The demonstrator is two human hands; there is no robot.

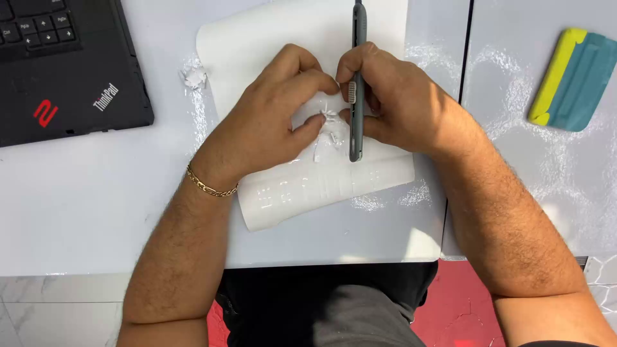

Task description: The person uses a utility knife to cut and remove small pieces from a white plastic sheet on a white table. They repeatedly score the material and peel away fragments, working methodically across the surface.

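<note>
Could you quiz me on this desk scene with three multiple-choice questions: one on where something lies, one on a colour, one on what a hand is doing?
1. Where is the laptop?
A. at the far left of the table
B. under the white sheet
C. on the person's lap

2. What colours is the squeegee at the far right?
A. red and black
B. yellow and teal
C. all white

3. What is the right hand doing?
A. resting flat and empty
B. gripping a grey knife
C. typing on keys

Answers:
1 A, its black body fills the table's upper left corner.
2 B, a yellow edge runs beside a teal body.
3 B, its fingers close around the knife over the white sheet, where the left hand presses.
</note>
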